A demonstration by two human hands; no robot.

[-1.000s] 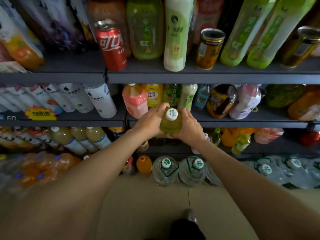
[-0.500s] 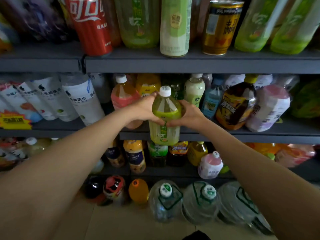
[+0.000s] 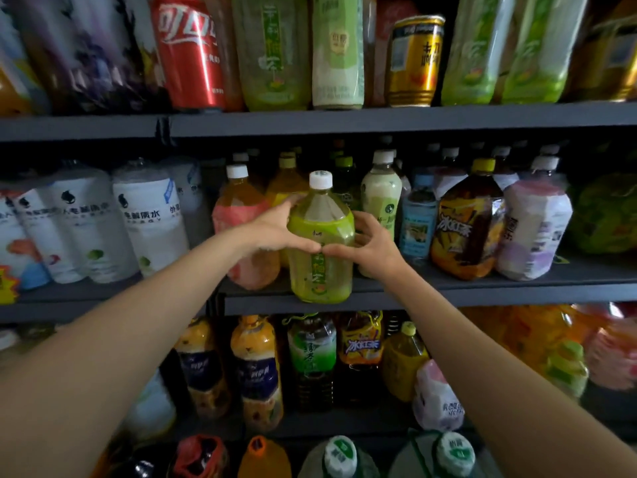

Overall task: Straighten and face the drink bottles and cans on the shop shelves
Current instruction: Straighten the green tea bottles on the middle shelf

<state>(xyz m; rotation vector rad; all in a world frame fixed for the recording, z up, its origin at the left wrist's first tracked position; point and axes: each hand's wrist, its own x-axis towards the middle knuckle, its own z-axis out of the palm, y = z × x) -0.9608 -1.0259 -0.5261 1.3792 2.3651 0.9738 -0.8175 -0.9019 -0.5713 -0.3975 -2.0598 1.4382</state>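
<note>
On the left of the middle shelf stands a row of white-labelled water bottles, upright and touching side by side. Above them, on the top shelf, a red cola can leans slightly among taller bottles. Next along the middle shelf is a pink-labelled orange drink bottle, partly covered by the left hand. That hand's grip wraps the left side of the green tea bottle, thumb across the front of the label. The green tea bottle, with a white cap, stands upright at the very front edge of the middle shelf, its label facing outward. The right hand clasps the bottle's right side, its thumb meeting the left thumb at the front. Behind the right hand is a pale green milky bottle, then a blue-labelled bottle, a dark iced tea bottle and a white and lilac bottle. A gold can sits on the top shelf above.
</note>
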